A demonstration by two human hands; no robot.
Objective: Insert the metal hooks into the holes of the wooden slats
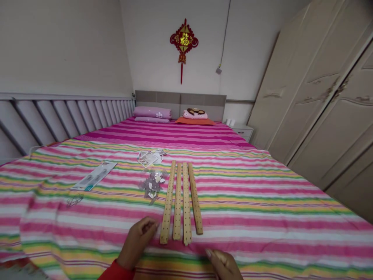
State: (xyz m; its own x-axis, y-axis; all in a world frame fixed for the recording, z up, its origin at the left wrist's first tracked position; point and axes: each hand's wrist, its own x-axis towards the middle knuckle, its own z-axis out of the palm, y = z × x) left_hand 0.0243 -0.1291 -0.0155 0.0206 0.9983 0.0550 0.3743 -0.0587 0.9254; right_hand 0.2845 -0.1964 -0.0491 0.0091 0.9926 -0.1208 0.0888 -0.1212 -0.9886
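Several long wooden strips with rows of small holes lie side by side on the striped bedspread, pointing away from me. My left hand point(140, 239) hovers by the near end of the leftmost strip point(168, 204), its fingers curled and nothing visible in them. My right hand point(224, 264), slightly blurred at the bottom edge, is closed with the thumb along the top; no object shows in it. It is nearest to the rightmost strip point(195, 200), apart from it. Left of the strips lies a clear plastic bag of small parts point(153, 184).
Behind the bag are papers and small packets point(150, 157). A flat clear package point(96, 175) and a small tangle of thin wire or cord point(75, 200) lie farther left. Folded bedding point(153, 113) rests by the headboard point(180, 103). A railing point(72, 116) borders the left; wardrobes point(320, 97) stand right.
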